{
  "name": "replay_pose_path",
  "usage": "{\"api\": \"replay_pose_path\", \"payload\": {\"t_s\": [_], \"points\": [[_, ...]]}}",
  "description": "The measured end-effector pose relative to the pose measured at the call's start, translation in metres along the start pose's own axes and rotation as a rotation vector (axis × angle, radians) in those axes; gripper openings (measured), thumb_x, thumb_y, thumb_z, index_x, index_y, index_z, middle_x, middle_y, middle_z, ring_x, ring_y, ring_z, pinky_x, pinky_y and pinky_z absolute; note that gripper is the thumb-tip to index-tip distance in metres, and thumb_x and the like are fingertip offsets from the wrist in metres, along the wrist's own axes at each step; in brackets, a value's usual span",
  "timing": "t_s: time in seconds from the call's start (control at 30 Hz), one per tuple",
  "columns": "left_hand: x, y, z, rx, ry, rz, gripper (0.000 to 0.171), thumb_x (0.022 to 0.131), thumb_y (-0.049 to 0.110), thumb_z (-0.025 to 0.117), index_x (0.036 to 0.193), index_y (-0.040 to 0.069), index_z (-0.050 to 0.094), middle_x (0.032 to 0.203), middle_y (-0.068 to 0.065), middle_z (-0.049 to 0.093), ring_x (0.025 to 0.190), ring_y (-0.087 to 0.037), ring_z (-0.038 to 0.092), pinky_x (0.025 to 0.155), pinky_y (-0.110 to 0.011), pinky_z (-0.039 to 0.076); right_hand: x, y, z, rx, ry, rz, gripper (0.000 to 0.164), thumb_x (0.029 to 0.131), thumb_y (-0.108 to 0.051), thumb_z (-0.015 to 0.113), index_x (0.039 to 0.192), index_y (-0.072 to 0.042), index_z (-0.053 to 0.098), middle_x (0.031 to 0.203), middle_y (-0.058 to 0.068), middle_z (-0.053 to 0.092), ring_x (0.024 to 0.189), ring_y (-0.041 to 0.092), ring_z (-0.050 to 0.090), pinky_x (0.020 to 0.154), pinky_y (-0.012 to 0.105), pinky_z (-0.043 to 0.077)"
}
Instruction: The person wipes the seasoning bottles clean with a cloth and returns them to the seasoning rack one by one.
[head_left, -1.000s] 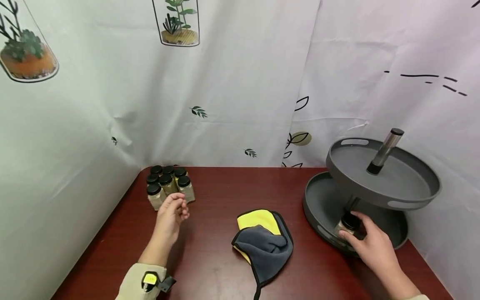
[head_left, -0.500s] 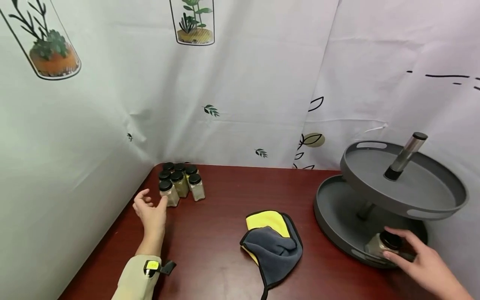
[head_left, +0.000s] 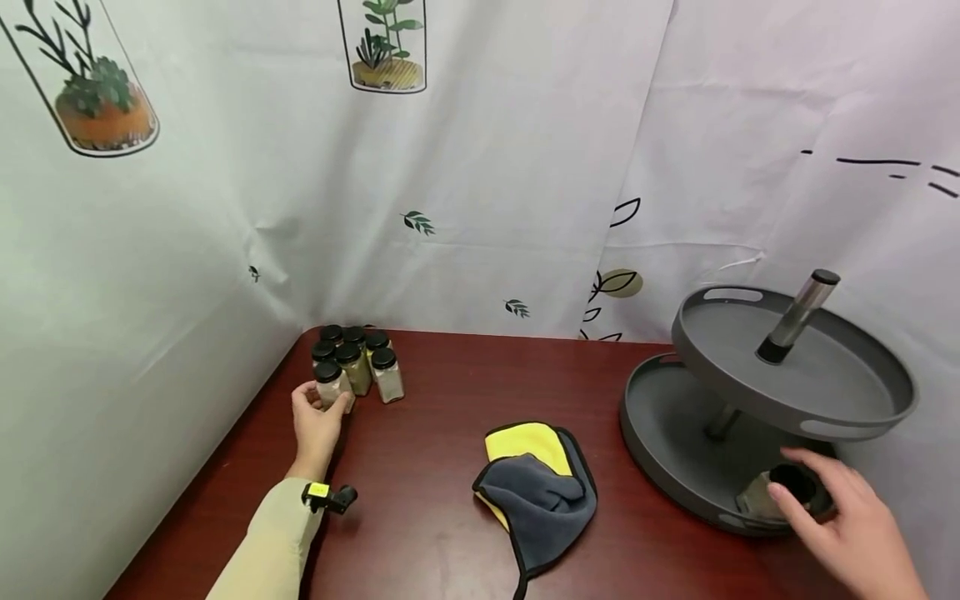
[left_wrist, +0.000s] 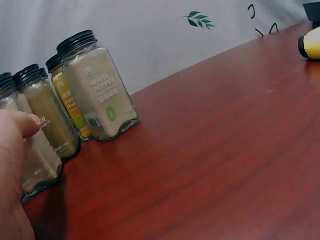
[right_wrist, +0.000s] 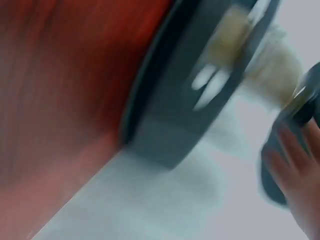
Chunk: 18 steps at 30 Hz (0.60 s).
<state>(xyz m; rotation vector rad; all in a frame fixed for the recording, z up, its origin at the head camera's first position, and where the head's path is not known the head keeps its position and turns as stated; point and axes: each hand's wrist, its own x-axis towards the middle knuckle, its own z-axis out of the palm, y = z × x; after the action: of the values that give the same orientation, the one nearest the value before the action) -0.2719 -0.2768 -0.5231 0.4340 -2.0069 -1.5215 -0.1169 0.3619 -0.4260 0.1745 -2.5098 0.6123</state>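
Note:
In the head view my left hand [head_left: 313,433] grips a pale spice jar [head_left: 333,387] with a black lid, thumb on one side and fingers on the other. The left wrist view shows the thumb [left_wrist: 22,122] across that jar's glass. My right hand [head_left: 855,517] curls round the black lid of another spice jar [head_left: 756,497], which is inside the lower tray [head_left: 656,417] of a grey two-tier stand, against the front wall. Blur softens the right wrist view, where fingers [right_wrist: 295,160] show beside the dark lid.
Several black-lidded jars cluster beside the left hand, including a white pepper jar [left_wrist: 97,90]. A grey and yellow cloth [head_left: 536,500] lies mid-table. The upper tray [head_left: 825,367] overhangs the lower one, with a post [head_left: 802,312] rising from it. Curtains bound the back and left.
My left hand first swung left and spread, then closed round the front jar. The right hand and its jar shifted right as the lower tray turned. The head view also shifted.

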Motion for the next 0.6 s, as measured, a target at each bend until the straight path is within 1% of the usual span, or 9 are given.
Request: {"api": "replay_pose_path", "payload": {"t_s": [0.03,0.1,0.17,0.23,0.33,0.4,0.5,0.53,0.6], "points": [[-0.003,0.001,-0.001,0.012,-0.001,0.018,0.059,0.079,0.014,0.07,0.124,0.006,0.033,0.114,-0.011,0.04,0.093,-0.02,0.042,0.071,-0.025,0.036,0.0,-0.01,0.004,0.026,0.097,-0.073,0.035,0.078,-0.023,0.073,0.107,-0.008,0.063,0.102,0.014,0.058,0.094,0.027,0.048,0.081,0.032,0.036],[-0.014,0.003,0.0,0.059,-0.017,0.058,0.057,0.078,0.013,0.071,0.121,0.005,0.034,0.109,-0.01,0.042,0.089,-0.019,0.045,0.067,-0.022,0.038,0.0,-0.031,0.015,0.098,0.216,-0.213,0.019,0.075,-0.017,0.074,0.091,-0.011,0.067,0.09,0.006,0.061,0.088,0.017,0.051,0.082,0.018,0.034],[-0.031,0.008,0.007,0.082,-0.061,0.104,0.057,0.075,0.011,0.073,0.117,0.004,0.036,0.105,-0.01,0.045,0.087,-0.021,0.048,0.065,-0.021,0.04,0.003,-0.053,0.029,0.17,0.21,-0.344,0.012,0.074,-0.014,0.074,0.084,-0.016,0.067,0.086,-0.002,0.061,0.085,0.008,0.052,0.082,0.01,0.032],[-0.052,0.015,0.018,0.094,-0.144,0.158,0.058,0.072,0.009,0.075,0.115,0.003,0.037,0.101,-0.011,0.047,0.084,-0.023,0.052,0.065,-0.022,0.044,0.008,-0.079,0.046,0.188,0.085,-0.395,0.015,0.076,-0.018,0.073,0.089,-0.022,0.066,0.09,-0.01,0.06,0.087,0.002,0.052,0.081,0.012,0.035],[-0.087,0.029,0.038,0.1,-0.302,0.217,0.061,0.069,0.01,0.078,0.116,0.003,0.039,0.099,-0.011,0.051,0.081,-0.022,0.055,0.067,-0.027,0.048,0.02,-0.118,0.075,0.149,-0.212,-0.403,0.026,0.078,-0.03,0.072,0.102,-0.028,0.063,0.103,-0.015,0.056,0.096,0.004,0.051,0.082,0.022,0.042],[-0.109,0.038,0.052,0.104,-0.401,0.245,0.066,0.068,0.013,0.08,0.12,0.006,0.041,0.102,-0.009,0.052,0.081,-0.019,0.054,0.069,-0.029,0.048,0.027,-0.141,0.094,0.11,-0.444,-0.381,0.039,0.078,-0.041,0.07,0.114,-0.032,0.058,0.116,-0.01,0.052,0.106,0.011,0.049,0.084,0.032,0.045],[-0.136,0.048,0.073,0.127,-0.511,0.29,0.068,0.068,0.022,0.081,0.125,0.011,0.045,0.103,-0.004,0.05,0.081,-0.013,0.049,0.068,-0.027,0.046,0.033,-0.162,0.122,0.067,-0.759,-0.332,0.059,0.074,-0.047,0.071,0.128,-0.038,0.048,0.132,0.005,0.043,0.119,0.026,0.042,0.084,0.046,0.044],[-0.144,0.05,0.079,0.128,-0.537,0.298,0.068,0.068,0.025,0.082,0.125,0.014,0.047,0.103,-0.001,0.049,0.08,-0.012,0.048,0.068,-0.025,0.045,0.033,-0.165,0.13,0.05,-0.834,-0.324,0.062,0.073,-0.045,0.073,0.129,-0.04,0.046,0.134,0.008,0.041,0.12,0.03,0.04,0.083,0.048,0.045],[-0.155,0.052,0.09,0.125,-0.572,0.325,0.064,0.068,0.033,0.081,0.123,0.017,0.051,0.099,0.002,0.046,0.078,-0.01,0.046,0.066,-0.023,0.043,0.033,-0.166,0.144,0.024,-0.903,-0.336,0.059,0.073,-0.035,0.076,0.126,-0.039,0.049,0.127,0.011,0.046,0.114,0.03,0.045,0.078,0.046,0.046]]}}
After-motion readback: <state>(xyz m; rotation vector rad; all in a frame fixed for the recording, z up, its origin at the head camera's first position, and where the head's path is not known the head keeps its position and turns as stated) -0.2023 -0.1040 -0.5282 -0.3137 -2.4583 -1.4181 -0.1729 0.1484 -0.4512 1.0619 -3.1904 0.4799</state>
